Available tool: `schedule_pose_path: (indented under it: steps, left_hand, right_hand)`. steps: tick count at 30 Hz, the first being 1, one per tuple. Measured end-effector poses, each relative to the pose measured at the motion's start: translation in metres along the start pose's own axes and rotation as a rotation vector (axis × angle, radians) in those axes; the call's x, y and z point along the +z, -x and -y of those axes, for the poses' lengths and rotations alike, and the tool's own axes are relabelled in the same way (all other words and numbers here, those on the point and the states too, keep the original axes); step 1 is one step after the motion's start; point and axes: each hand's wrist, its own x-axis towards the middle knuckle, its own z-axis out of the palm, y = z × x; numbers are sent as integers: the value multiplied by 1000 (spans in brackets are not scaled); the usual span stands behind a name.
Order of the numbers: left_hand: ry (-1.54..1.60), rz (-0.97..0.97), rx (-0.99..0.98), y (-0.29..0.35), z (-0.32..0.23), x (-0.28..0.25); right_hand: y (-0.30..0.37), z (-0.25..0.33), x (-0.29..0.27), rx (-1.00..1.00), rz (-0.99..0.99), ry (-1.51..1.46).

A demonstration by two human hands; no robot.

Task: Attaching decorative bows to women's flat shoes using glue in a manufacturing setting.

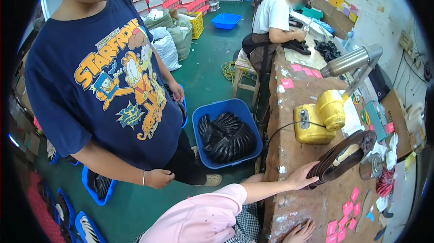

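My left hand (pixel 304 176), at the end of a pink sleeve, is wrapped round the near end of a stack of dark brown curved shoe pieces (pixel 323 167). The stack is tilted up off the brown worktable (pixel 289 197) and bends into a loop, with a pale patch showing inside. Flat on the tabletop near the lower edge lies my right hand (pixel 302 232), fingers spread and holding nothing. Just beyond the stack stands a yellow machine (pixel 316 123) with a metal nozzle pipe.
Pink paper tags (pixel 347 207) lie scattered at right, near a metal tin (pixel 371 167). A blue basin (pixel 228 102) holds black shoe pieces on the floor. One person (pixel 113 84) stands at left; another (pixel 271 19) sits working farther along the table. A cable (pixel 289 126) crosses the tabletop.
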Motion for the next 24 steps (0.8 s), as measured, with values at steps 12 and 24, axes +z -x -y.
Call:
schedule_pose_path:
  steps: [12, 24]
  left_hand:
    - [25, -22, 4, -12, 1, 4]
    - [42, 3, 23, -3, 6, 10]
  right_hand:
    - [-7, -6, 10, 84, 52, -9]
    - [1, -4, 3, 113, 81, -20]
